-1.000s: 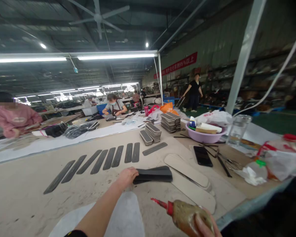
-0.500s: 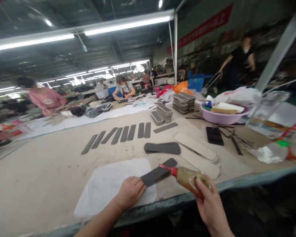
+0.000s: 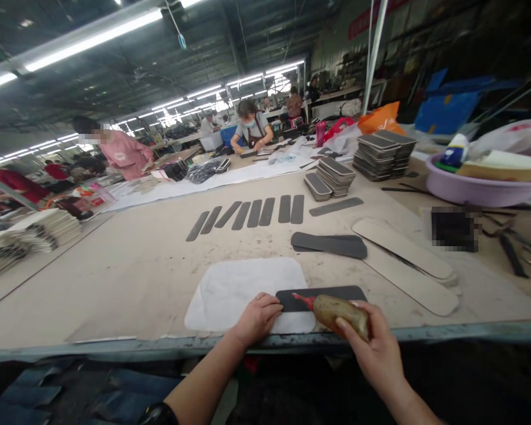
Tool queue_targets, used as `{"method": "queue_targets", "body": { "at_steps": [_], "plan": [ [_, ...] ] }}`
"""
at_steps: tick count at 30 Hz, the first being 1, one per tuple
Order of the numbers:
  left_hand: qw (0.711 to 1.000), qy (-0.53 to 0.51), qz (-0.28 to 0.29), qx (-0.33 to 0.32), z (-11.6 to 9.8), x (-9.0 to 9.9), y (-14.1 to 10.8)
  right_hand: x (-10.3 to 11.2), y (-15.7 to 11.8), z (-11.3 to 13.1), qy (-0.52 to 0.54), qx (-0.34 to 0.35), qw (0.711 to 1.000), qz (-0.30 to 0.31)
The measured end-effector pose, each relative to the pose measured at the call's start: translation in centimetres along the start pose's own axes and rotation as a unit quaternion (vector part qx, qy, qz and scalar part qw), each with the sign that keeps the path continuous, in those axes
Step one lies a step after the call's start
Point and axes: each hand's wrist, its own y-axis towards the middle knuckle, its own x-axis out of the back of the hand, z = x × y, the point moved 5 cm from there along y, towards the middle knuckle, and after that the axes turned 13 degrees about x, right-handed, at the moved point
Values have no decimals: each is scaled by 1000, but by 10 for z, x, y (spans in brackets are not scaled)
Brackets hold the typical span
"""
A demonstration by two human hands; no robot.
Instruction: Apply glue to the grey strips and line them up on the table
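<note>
My left hand (image 3: 259, 317) rests at the table's near side, its closed fingers on the left end of a dark grey strip with rounded corners (image 3: 336, 290). That strip lies partly on a white sheet (image 3: 239, 289) and partly on the tabletop. In my right hand (image 3: 380, 348) is a squeeze bottle (image 3: 338, 313) with a red nozzle, tilted so its tip points left over the strip. Brownish, murky contents show through the bottle's wall. Whether the tip touches the strip, I cannot tell. Beyond lie two overlapping dark strips (image 3: 330, 245).
Several dark strips (image 3: 261, 212) lie in a row farther back, before stacks of grey-topped pieces (image 3: 380, 156). Long cream pieces (image 3: 407, 274) lie to the right, near a purple basin (image 3: 478, 189). Cream bundles (image 3: 39, 233) are at left. People (image 3: 124, 150) work at the table's far side.
The bottle's nozzle has moved left along the strip. The strip now lies closer to parallel with the table's near edge. My view has shifted, showing more of the left side.
</note>
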Motion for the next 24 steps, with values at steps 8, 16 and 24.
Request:
{"method": "queue_targets", "body": {
  "at_steps": [8, 16, 24],
  "plan": [
    [1000, -1, -28, 1, -3, -1, -1, -24, 5, 19, -12, 78, 996, 31],
    [1000, -4, -7, 5, 1, -5, -3, -36, 5, 26, -17, 116, 991, 58],
    [1000, -17, -2, 21, 4, -4, -3, -1, 12, 10, -77, 91, 993, -3]
  ]
}}
